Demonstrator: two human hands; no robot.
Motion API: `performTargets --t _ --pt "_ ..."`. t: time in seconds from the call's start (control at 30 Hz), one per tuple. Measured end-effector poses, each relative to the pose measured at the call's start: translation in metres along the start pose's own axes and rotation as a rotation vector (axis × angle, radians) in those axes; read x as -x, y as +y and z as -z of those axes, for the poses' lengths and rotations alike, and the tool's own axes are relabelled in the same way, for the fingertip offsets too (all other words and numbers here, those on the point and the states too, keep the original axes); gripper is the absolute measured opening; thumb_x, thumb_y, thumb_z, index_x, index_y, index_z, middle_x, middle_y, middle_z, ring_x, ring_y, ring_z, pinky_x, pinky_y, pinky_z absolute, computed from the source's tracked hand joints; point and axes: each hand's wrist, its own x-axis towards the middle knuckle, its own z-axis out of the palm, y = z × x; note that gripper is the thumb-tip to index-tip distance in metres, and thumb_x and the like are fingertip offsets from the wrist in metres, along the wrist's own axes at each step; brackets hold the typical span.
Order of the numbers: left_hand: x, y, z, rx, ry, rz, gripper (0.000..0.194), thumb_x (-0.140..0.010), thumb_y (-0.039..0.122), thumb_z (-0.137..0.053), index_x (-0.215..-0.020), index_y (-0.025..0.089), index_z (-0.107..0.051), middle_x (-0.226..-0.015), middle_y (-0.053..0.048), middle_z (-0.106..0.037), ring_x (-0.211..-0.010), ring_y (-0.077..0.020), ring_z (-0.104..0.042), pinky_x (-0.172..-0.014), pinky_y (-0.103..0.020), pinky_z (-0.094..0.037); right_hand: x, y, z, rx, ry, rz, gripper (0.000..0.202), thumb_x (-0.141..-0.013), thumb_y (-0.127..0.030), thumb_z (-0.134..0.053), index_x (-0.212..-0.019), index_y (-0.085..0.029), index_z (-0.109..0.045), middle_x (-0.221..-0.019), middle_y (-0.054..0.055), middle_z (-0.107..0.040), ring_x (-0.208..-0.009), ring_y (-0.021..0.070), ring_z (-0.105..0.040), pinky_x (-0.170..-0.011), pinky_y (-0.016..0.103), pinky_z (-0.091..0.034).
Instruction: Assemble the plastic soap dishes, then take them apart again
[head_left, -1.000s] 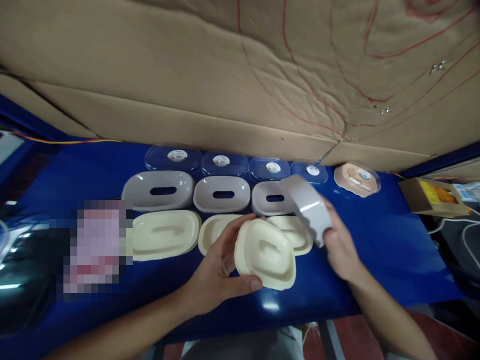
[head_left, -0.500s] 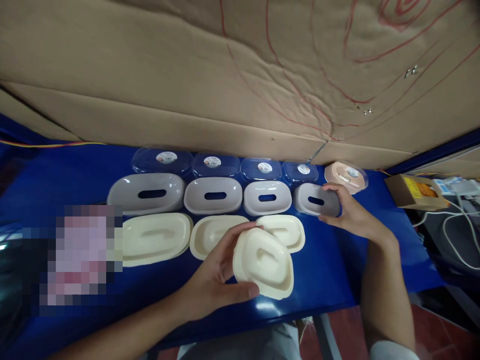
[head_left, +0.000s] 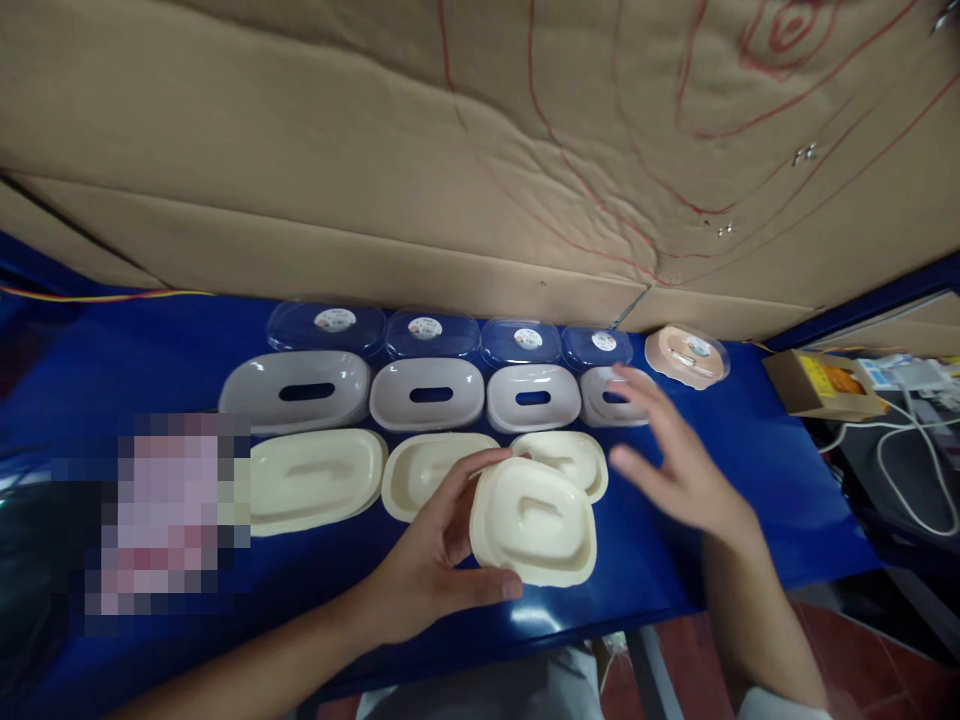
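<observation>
My left hand [head_left: 442,560] grips a cream plastic tray [head_left: 536,525] with a raised centre by its left side, holding it above the table's front part. Behind it, partly covered, lies another cream tray [head_left: 581,460]. My right hand [head_left: 679,460] is open, fingers apart, in front of the rightmost grey oval container [head_left: 592,385], whose right part the fingers hide. To its left stand more grey containers [head_left: 534,415] with a slot in the bottom. Two further cream trays, a wide one [head_left: 315,490] and a smaller one [head_left: 405,480], lie at the left.
A row of clear lids [head_left: 442,345] with round labels lies along the cardboard wall [head_left: 337,150]. A pinkish lidded box [head_left: 679,365] sits at the back right. An open carton [head_left: 817,390] and white cables [head_left: 892,460] are at far right. A pixelated patch covers the left.
My right hand has let go of the rightmost grey container and drawn back toward me. The cream tray in my left hand has turned slightly and shifted a little right.
</observation>
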Motion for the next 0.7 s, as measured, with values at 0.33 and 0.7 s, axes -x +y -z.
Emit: performTargets --t 0.33,0.7 --pt "0.005 0.005 -0.014 0.064 -0.252 0.051 0.101 -0.079 0.034 -0.098 -0.161 0.044 -0.041 -0.176 -0.013 -0.029 -0.141 -0.0335 -0.061 -0.117 -0.053 -0.051 0.054 -0.057 -0.043 -0.029 -0.168 0.164 0.106 -0.09 -0.074 -0.074 -0.173 -0.029 -0.025 -0.174 0.018 -0.041 -0.16 0.0392 -0.042 -0.124 0.058 -0.05" --pt "0.007 0.014 -0.013 -0.395 -0.437 0.049 0.043 -0.098 0.048 -0.075 -0.134 0.025 -0.069 -0.121 -0.01 -0.072 -0.101 -0.022 -0.068 -0.093 -0.038 -0.055 0.138 0.057 -0.017 0.277 -0.002 -0.237 0.052 -0.11 -0.037 -0.058 -0.161 -0.038 -0.049 -0.169 0.011 -0.049 -0.156 0.0347 -0.049 -0.123 0.061 -0.049"
